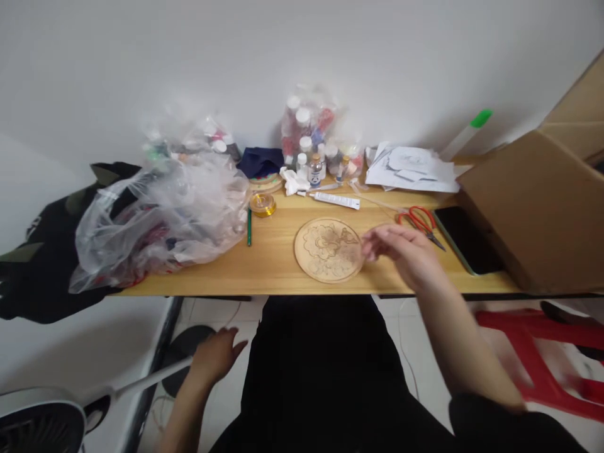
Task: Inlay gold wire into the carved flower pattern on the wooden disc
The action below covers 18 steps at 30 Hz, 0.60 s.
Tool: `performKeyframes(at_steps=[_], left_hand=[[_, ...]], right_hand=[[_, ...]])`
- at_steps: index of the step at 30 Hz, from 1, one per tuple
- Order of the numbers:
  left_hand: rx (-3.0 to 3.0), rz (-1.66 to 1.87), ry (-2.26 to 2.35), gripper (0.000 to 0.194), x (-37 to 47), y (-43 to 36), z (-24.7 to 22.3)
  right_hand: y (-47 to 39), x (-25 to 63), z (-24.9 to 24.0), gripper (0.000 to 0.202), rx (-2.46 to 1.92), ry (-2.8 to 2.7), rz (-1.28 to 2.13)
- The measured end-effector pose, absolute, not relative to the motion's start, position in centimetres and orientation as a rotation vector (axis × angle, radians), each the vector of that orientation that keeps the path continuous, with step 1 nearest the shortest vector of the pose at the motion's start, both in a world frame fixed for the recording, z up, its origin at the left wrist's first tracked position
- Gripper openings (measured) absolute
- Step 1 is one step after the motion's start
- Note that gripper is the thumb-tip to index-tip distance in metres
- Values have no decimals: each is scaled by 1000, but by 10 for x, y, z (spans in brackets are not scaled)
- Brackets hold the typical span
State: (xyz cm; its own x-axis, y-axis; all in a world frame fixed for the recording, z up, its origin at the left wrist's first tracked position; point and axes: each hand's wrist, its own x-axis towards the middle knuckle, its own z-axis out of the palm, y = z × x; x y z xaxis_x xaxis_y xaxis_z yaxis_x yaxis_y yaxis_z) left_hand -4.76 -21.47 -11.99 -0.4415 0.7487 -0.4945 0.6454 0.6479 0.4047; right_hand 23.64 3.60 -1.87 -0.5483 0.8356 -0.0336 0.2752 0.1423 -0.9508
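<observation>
A round wooden disc [309, 259] with a flower and butterfly outline lies flat near the table's front edge. Just at its right rim is my right hand [403, 248], its fingers bent and drawn together; whatever they may hold is too small or hidden to make out. My left hand [216, 355] hangs below the table edge beside the fan's pale pole, thumb and fingers apart, with nothing visible in it. Behind my right hand lie red-handled scissors [422, 220]. A white tube [336, 200] rests beyond the disc.
Left on the wooden table [274, 277] are a bulky plastic bag [189, 207], a green stick [249, 228] and a spool of golden wire [263, 204]. Small bottles [315, 170] and papers [410, 167] line the wall. A phone [467, 239] and cardboard box [542, 207] sit right.
</observation>
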Motion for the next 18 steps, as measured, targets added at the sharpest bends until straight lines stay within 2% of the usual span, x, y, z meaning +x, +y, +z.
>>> performKeyframes(at_steps=[3, 4, 6, 8, 11, 14, 18], left_hand=[[1344, 338, 1835, 24, -42, -149, -58], [1556, 437, 1530, 26, -38, -120, -42], [1874, 689, 1198, 25, -28, -57, -24], [2118, 978, 1369, 21, -19, 0, -29], [2155, 1065, 1416, 17, -14, 54, -61], [2173, 1036, 1371, 16, -17, 67, -88], [2171, 1015, 1320, 21, -21, 65, -97]], right_hand=[[71, 244, -27, 30, -1292, -2010, 1106], [81, 238, -29, 24, -1337, -2079, 1042], [99, 223, -32, 14, -1392, -2205, 960], [112, 209, -32, 11, -1416, -2325, 896], [123, 197, -34, 16, -1381, -2615, 693], [127, 197, -42, 19, -1242, -2741, 506], [127, 201, -55, 18, -1092, -2716, 589]])
